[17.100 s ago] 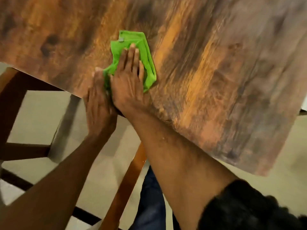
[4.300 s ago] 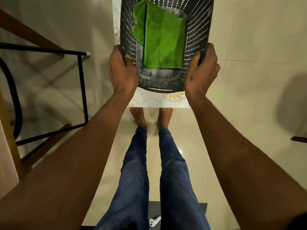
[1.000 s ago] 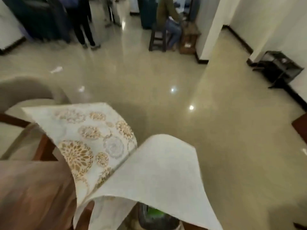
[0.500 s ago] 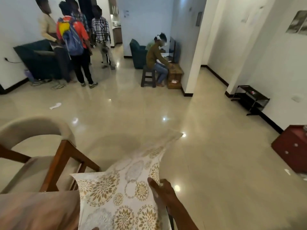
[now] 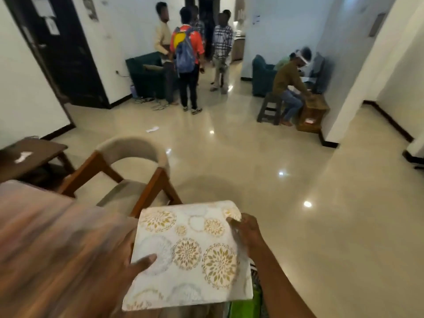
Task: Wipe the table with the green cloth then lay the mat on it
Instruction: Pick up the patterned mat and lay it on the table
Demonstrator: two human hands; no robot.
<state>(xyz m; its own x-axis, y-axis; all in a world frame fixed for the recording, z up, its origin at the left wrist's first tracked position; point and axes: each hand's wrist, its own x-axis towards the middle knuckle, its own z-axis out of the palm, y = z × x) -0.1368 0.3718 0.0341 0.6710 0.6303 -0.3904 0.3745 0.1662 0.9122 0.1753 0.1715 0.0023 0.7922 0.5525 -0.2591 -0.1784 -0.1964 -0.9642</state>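
Head view: white mat (image 5: 190,253) with gold floral medallions, pinched by left hand (image 5: 128,269) and right hand (image 5: 246,228); green cloth (image 5: 246,306) mostly hidden beneath.

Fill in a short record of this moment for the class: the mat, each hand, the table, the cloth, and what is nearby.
mat: white with gold flower rings, held up in the air, patterned side up
left hand: grips the mat's left edge, thumb on top
right hand: pinches the mat's far right corner
table: wooden top at the left, blurred; mat not yet laid on it
green cloth: partly seen below the mat
nearby: chair behind the table
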